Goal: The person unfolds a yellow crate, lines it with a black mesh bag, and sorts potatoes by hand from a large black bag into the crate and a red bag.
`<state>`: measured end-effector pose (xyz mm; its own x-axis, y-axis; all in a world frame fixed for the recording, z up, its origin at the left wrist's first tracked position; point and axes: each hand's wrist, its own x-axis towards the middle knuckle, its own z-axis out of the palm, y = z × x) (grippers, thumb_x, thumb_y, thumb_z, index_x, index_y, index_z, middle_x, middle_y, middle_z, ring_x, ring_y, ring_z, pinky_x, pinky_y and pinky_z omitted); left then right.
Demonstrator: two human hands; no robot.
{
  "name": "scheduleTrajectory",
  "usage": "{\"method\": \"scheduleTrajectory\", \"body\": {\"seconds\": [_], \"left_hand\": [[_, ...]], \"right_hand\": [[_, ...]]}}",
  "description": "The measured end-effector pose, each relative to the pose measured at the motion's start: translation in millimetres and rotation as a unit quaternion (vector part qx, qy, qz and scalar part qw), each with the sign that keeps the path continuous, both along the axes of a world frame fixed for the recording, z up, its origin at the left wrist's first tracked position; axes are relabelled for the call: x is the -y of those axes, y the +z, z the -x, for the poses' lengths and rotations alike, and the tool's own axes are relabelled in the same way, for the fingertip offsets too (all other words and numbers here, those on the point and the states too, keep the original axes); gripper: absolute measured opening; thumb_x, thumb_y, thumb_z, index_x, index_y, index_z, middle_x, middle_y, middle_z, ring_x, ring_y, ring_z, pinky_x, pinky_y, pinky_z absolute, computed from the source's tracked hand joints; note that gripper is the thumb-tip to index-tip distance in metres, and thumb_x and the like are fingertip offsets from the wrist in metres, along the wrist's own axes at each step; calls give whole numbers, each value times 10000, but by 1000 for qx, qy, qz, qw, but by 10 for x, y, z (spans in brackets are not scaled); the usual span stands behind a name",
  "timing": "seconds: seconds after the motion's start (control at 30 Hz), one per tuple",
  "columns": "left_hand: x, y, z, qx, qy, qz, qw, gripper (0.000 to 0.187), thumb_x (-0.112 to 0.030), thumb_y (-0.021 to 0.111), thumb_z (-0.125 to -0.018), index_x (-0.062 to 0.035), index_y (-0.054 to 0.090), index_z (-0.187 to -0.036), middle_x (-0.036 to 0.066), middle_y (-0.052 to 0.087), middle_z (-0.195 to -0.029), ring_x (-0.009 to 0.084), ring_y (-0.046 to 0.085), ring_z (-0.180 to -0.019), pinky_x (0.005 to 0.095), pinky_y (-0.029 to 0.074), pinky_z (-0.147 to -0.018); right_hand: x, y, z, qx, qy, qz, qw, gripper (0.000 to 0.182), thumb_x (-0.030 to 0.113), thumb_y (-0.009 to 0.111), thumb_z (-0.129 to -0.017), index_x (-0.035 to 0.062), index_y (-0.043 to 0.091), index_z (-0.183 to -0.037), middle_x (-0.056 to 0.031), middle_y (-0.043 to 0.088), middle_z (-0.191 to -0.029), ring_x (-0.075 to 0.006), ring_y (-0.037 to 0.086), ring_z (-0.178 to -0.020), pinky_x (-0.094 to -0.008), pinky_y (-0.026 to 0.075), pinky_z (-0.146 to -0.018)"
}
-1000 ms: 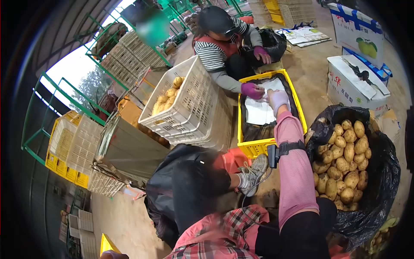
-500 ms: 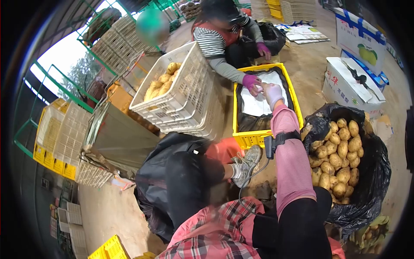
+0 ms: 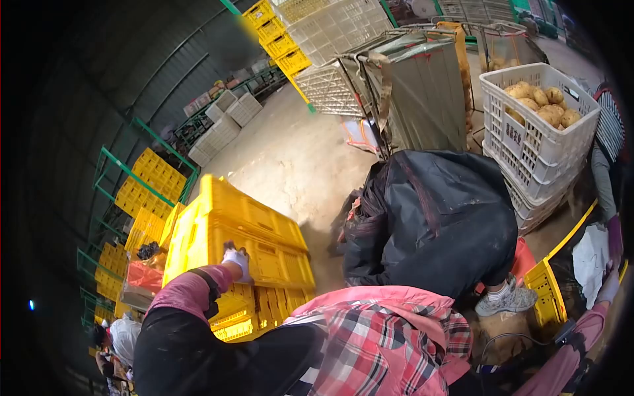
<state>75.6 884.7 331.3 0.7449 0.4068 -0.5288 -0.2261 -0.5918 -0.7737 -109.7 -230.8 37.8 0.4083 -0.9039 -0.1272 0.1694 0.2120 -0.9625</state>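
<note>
My left hand (image 3: 238,262), in a pale glove, grips the side of a yellow crate (image 3: 261,228) at the top of a stack; its fingertips are partly hidden at the crate wall. At the right edge, my right hand (image 3: 609,285), also gloved, lies by the rim of another yellow crate (image 3: 545,294). That crate is lined with black plastic and white paper (image 3: 590,261). Shadow and lens distortion hide how my right fingers are held. A co-worker's purple-gloved hand (image 3: 615,237) is just beyond it.
Stacked white crates (image 3: 538,158) hold potatoes (image 3: 541,102). Black plastic (image 3: 429,211) covers my leg. Beyond stand a covered frame (image 3: 422,92) and more yellow crates (image 3: 150,185). Bare concrete floor (image 3: 277,165) lies between.
My view has swung left, bringing the yellow stack and my left hand into sight. My right hand now appears at the far right edge; the potato bag has left view.
</note>
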Motion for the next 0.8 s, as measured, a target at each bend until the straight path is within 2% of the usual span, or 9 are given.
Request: {"method": "scheduleTrajectory", "body": {"seconds": [0.17,0.23,0.3,0.33,0.37,0.4,0.43,0.6,0.8], "left_hand": [[-219,66,-133,61,-93,3,994,832,-548,558,-899,-83,296,-1538,127,208,-1622,360,194,-1491,673,103,-1155],[-363,57,-184,309,-140,-10,941,788,-545,528,-919,-72,338,-1520,110,255,-1608,370,208,-1484,638,217,-1146],[-569,43,-442,503,49,37,862,673,-489,551,-929,-62,470,-1442,126,406,-1529,338,363,-1419,584,331,-1112],[-1124,62,-645,439,152,100,880,632,-470,547,-923,-45,516,-1389,139,471,-1463,304,424,-1372,511,411,-1039],[-1710,56,-874,371,258,155,878,597,-452,544,-916,-28,563,-1337,152,537,-1398,269,486,-1325,437,491,-965],[-1761,30,-921,298,199,181,916,572,-432,553,-906,-35,571,-1318,148,546,-1372,271,495,-1303,435,493,-955],[-1660,-8,-889,257,88,184,945,547,-411,562,-896,-41,580,-1298,145,554,-1346,273,504,-1280,433,495,-945],[-1190,-187,-1202,251,3,171,953,427,-311,608,-847,-73,623,-1203,128,596,-1216,281,551,-1170,421,507,-895],[-1221,-140,-1139,245,-23,159,956,309,-190,663,-789,-112,674,-1088,107,647,-1061,290,606,-1037,407,520,-835]], "right_hand": [[-259,206,46,-22,-31,-29,999,475,333,585,-978,27,565,-1341,-83,625,-1255,-175,577,-1187,-272,411,-997],[-329,249,17,-21,-49,-29,998,483,337,587,-977,24,559,-1344,-72,638,-1220,-184,576,-1193,-284,404,-1025],[-479,375,0,-24,-82,-13,996,486,344,588,-976,33,558,-1348,-65,640,-1216,-190,580,-1184,-291,400,-1035],[194,-47,93,-69,-44,-30,996,468,370,562,-984,46,590,-1320,-82,632,-1245,-208,592,-1158,-313,435,-997],[-116,238,155,-321,39,113,940,474,418,551,-975,23,644,-1221,-103,677,-1135,-222,637,-1029,-348,487,-877],[-365,467,211,-537,96,261,796,515,466,541,-965,1,698,-1122,-123,722,-1024,-236,683,-899,-383,539,-757],[-649,635,325,-575,62,318,751,464,428,551,-952,3,702,-1065,-125,722,-982,-235,684,-869,-381,538,-743],[-1722,1230,96,-158,-136,122,970,276,237,602,-888,13,720,-777,-135,721,-770,-233,690,-714,-371,533,-672],[-759,628,59,-142,-214,297,920,404,392,616,-889,35,701,-719,-47,602,-585,-165,569,-525,-323,432,-505]]}}
